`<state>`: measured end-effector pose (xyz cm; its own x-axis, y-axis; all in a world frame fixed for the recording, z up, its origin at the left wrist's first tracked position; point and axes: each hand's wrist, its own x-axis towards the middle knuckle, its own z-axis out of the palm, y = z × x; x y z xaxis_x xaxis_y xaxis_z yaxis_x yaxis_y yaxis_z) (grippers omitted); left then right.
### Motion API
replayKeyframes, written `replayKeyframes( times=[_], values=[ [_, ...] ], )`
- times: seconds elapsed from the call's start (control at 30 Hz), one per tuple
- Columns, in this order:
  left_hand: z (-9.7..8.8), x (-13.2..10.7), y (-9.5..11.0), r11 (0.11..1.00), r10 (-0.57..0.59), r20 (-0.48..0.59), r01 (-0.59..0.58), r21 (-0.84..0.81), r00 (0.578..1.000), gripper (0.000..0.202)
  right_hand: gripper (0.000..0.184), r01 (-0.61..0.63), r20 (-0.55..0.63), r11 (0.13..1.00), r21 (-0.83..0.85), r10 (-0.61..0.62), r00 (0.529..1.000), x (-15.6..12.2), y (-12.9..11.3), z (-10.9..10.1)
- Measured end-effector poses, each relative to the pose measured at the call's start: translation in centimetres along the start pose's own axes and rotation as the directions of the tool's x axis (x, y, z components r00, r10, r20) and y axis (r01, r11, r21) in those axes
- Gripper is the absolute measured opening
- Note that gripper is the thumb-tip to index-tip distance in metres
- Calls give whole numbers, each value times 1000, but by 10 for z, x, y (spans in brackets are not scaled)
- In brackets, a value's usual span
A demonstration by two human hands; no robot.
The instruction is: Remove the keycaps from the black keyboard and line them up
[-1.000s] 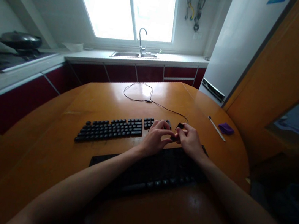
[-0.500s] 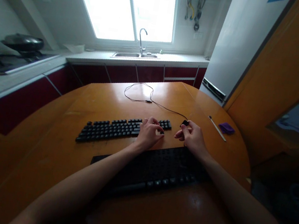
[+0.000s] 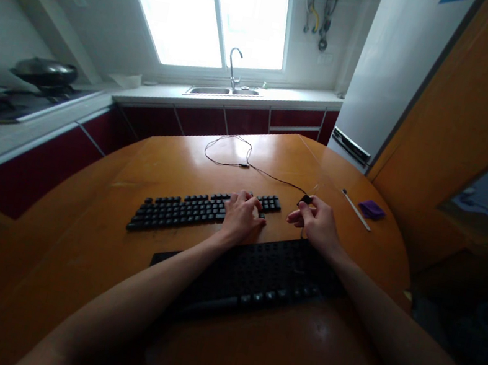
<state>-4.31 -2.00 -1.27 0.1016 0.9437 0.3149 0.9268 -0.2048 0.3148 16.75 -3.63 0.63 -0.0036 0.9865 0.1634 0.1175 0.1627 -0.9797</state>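
Observation:
A group of black keycaps [image 3: 177, 210] lies on the table in keyboard layout. Over its right part is my left hand [image 3: 241, 215], thumb and fingertips closed around a small black keycap [image 3: 261, 215] at the near edge of the group. My right hand [image 3: 317, 222] is raised a little to the right, pinching a small black square piece [image 3: 305, 200] between thumb and forefinger. A thin wire-like line shows beyond that piece; its exact kind is unclear. Below both hands lies a black keyboard base [image 3: 251, 272], partly covered by my forearms, with a row of keys along its near side.
A thin black cable [image 3: 244, 165] loops over the far part of the wooden table [image 3: 173, 157]. At the right lie a slim white brush-like stick [image 3: 356, 210] and a folded purple cloth [image 3: 372, 209]. Behind stand a counter with a sink [image 3: 213, 91] and a fridge [image 3: 381, 74].
My left hand's fingers have shifted slightly over the keycaps and spread a little. The black piece in my right hand has turned slightly. The view has shifted a little.

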Motion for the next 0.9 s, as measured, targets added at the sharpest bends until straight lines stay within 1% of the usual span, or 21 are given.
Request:
replayKeyframes(
  times=[0.2, 0.4, 0.57, 0.9],
  values=[
    [-2, 1, 3, 999, -42, 18, 41, 35, 999, 34, 20, -13, -3, 1000, 10, 13, 1000, -1, -5, -1],
    [-1, 1, 2, 999, -38, -3, 38, 39, 999, 35, 22, -3, 7, 1000, 23, 3, 1000, -2, -6, -2],
    [1, 2, 0, 998, -51, 8, 51, 45, 999, 35, 22, -4, 6, 1000, 23, 4, 1000, -1, -5, -3],
    [-6, 2, 4, 996, -78, 41, 76, 51, 996, 35, 25, -8, 10, 1000, 19, 8, 1000, -3, -10, -3]
  ],
)
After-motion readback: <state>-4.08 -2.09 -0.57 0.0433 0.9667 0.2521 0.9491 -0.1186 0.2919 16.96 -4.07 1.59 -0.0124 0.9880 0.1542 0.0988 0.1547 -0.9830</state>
